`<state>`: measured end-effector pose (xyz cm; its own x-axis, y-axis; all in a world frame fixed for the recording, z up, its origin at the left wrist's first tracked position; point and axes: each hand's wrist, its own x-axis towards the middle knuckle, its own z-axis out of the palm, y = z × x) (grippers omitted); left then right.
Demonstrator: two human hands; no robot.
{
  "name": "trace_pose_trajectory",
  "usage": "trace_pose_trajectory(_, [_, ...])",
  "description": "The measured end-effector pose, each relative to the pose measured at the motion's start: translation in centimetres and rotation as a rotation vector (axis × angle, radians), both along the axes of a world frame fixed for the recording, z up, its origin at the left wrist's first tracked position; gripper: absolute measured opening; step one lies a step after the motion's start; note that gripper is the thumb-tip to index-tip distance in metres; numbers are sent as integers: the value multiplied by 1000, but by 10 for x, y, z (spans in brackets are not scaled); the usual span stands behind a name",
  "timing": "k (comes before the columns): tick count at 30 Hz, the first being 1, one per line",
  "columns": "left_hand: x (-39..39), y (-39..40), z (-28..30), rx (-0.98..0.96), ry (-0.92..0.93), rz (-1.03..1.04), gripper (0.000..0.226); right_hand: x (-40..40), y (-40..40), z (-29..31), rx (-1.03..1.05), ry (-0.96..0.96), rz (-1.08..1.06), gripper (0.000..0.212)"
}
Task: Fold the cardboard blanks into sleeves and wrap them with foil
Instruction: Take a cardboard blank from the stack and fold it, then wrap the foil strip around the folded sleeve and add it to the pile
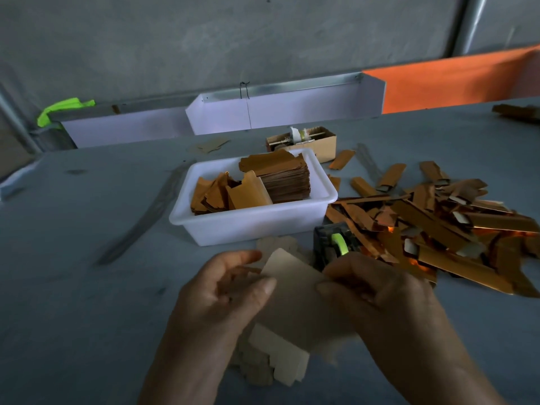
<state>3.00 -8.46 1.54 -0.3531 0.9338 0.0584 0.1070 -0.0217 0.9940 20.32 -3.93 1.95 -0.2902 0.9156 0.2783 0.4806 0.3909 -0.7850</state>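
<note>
Spanning the whole lower view, a dull grey-blue worktable [87, 229] met a grey concrete wall [204, 33], with a white metal trough [292, 112] and an orange panel [453, 80] along the back edge and a fluorescent green cloth [62, 108] at the far left. Near the front edge, the left hand [222, 299] and the right hand [377, 293] each pinched one side of a plain beige cardboard blank [295, 290], thumbs on top, fingers curled beneath, raised over a loose stack of more beige blanks [274, 361] lying on the table. Behind the hands stood a white rectangular plastic tub [254, 226] containing copper-coloured foil sheets [280, 176]. A black tape dispenser with a green roll [336, 244] sat just right of the tub, beside a heap of copper foil-wrapped sleeves [438, 223]. A small brown cardboard box [304, 141] stood further back.
</note>
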Motion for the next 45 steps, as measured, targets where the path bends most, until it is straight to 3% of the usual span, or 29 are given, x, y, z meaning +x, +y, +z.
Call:
trace_pose_trajectory(4, [3,7,-14,-34,-504,6,69,-5,3,-15,-433,319,-13,9])
trace_pose_trajectory(6, [12,8,-21,-37,-576,-36,56,-9,3,-16,-552,422,-43,9])
trace_pose_trajectory(10, [23,11,-35,-71,-451,5,36,-15,0,-22,-642,541,-79,11])
trace_pose_trajectory(14, [26,13,-38,-70,-274,137,49,-17,-1,-28,-638,574,-80,11])
trace_pose_trajectory(17, [27,11,-36,-88,-220,131,46,-16,-2,-33,-585,517,-54,12])
trace_pose_trajectory(21, [27,10,-36,-77,-140,171,15,-14,-3,-38,-491,441,-19,14])
trace_pose_trajectory(23, [28,10,-36,-85,-120,199,7,-14,-5,-40,-377,331,-31,15])
trace_pose_trajectory(27, [32,9,-38,-132,-66,184,11,-19,-12,-44,74,61,-80,26])
trace_pose_trajectory(32, [35,12,-41,-116,15,167,16,-28,-19,-47,-24,105,15,36])
trace_pose_trajectory(36, [31,11,-38,-143,-151,43,9,-24,-18,-42,-120,191,136,32])
trace_pose_trajectory(38, [28,10,-36,-135,-199,-86,23,-21,-14,-40,-139,187,152,31])
trace_pose_trajectory(40, [26,9,-37,-105,-91,-162,33,-18,-10,-39,-200,183,153,29])
trace_pose_trajectory(42, [25,10,-36,-80,18,-155,24,-16,-10,-38,-272,178,144,24])
trace_pose_trajectory(45, [24,8,-35,-116,30,-202,19,-12,-7,-39,-234,174,-57,21])
